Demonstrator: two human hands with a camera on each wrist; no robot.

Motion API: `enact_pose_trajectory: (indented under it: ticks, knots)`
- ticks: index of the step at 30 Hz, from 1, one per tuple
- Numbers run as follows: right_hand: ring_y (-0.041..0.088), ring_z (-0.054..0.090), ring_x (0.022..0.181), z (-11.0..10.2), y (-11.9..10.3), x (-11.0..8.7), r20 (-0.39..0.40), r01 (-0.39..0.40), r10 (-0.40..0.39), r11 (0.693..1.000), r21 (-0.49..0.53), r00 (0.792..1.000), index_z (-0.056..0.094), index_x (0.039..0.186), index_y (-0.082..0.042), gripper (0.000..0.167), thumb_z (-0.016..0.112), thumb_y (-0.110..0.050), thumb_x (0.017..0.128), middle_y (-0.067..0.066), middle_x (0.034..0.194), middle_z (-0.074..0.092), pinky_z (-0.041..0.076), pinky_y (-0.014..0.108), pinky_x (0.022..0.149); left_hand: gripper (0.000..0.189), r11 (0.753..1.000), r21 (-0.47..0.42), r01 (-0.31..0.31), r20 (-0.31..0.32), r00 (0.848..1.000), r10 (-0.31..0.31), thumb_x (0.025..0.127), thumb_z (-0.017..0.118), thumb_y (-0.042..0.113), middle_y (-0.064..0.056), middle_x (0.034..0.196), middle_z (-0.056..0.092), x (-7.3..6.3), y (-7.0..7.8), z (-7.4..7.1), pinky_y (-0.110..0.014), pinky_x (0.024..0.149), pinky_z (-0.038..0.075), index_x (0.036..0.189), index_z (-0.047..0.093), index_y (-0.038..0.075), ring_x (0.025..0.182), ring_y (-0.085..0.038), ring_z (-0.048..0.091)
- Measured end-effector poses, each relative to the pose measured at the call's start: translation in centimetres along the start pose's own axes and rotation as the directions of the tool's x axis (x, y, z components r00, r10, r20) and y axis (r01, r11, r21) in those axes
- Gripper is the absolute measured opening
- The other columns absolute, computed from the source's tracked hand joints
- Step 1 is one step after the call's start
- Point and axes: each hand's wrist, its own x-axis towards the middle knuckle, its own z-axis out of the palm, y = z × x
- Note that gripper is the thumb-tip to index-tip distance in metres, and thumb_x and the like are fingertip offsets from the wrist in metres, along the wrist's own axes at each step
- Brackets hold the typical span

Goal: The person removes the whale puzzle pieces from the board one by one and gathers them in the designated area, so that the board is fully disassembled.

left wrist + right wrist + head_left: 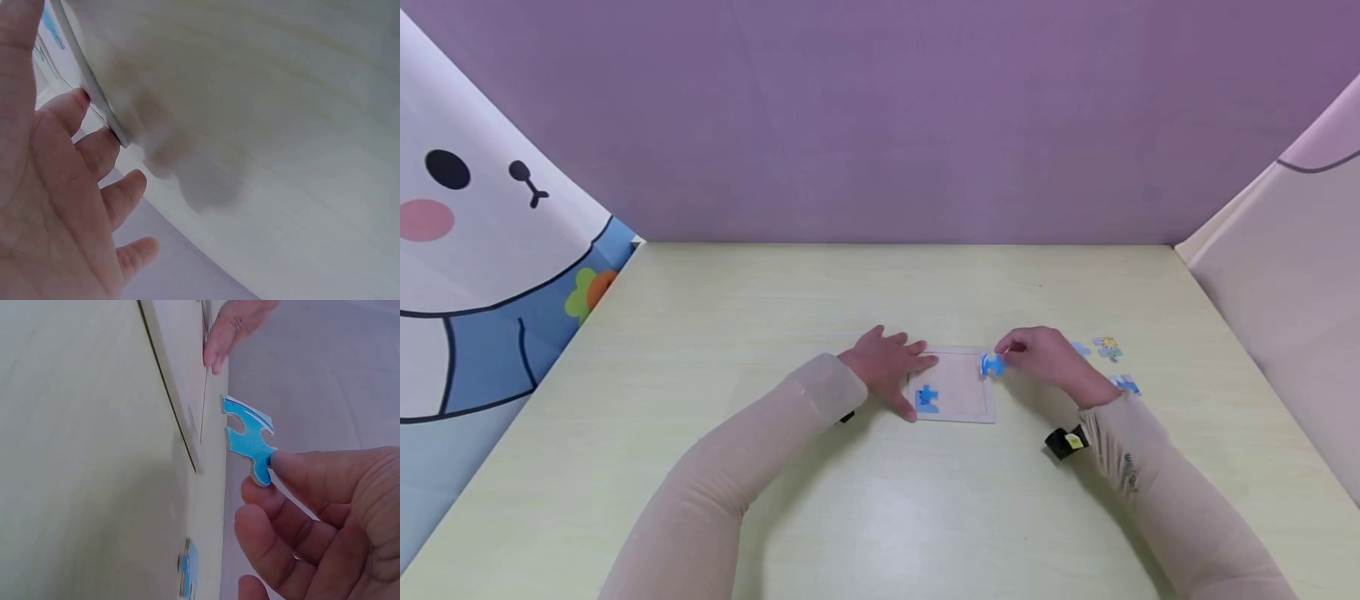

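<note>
My right hand (1043, 357) pinches a blue jigsaw piece (992, 365) by one knob between thumb and forefinger. In the right wrist view that piece (247, 434) has a white edge with a dark blue line, and it is off the table. Below it in the head view lies the right side of a pale, square puzzle tray (955, 418). A blue puzzle piece (927, 398) sits in the tray's near left corner. At the tray's left edge, my left hand (887, 367) touches the rim with spread fingers; the left wrist view shows fingertips (78, 97) against the rim.
Several loose jigsaw pieces lie right of the tray: a yellow-patterned one (1107, 347), a light blue one (1081, 349) partly behind the right hand, and a blue-white one (1126, 384) by the right wrist. A purple wall (910, 125) rises behind the pale wooden table (880, 517).
</note>
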Motion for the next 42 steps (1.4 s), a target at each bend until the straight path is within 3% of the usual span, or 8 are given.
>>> enact_pose_trajectory:
  ticks: [27, 42]
  knots:
    - [0.023, 0.059, 0.083, -1.6, 1.8, -1.7, 0.007, -0.070, 0.070, 0.997, 0.015, 0.997, 0.066, 0.107, 0.004, 0.021, 0.057, -0.011, 0.095, 0.012, 0.095, 0.067, 0.049, 0.041, 0.075, 0.095, 0.999, -0.034, 0.007, -0.021, 1.000, -0.007, 0.076, 0.065, 0.067, 0.008, 0.159, 0.016, -0.1, -0.1, 0.4, -0.050, 0.113, 0.015, 0.153, 0.019, 0.036, 0.144, -0.027, 0.019]
    - [0.021, 0.055, 0.076, -2.5, 2.4, -2.1, 0.030, -0.131, 0.131, 0.991, -0.029, 0.991, 0.066, 0.103, 0.003, 0.018, 0.056, -0.009, 0.094, 0.011, 0.090, 0.065, 0.046, 0.033, 0.067, 0.094, 0.999, -0.039, 0.013, -0.012, 1.000, -0.014, 0.078, 0.064, 0.067, 0.007, 0.159, 0.014, -0.4, 0.2, 0.3, -0.051, 0.113, 0.015, 0.153, 0.018, 0.035, 0.144, -0.026, 0.018]
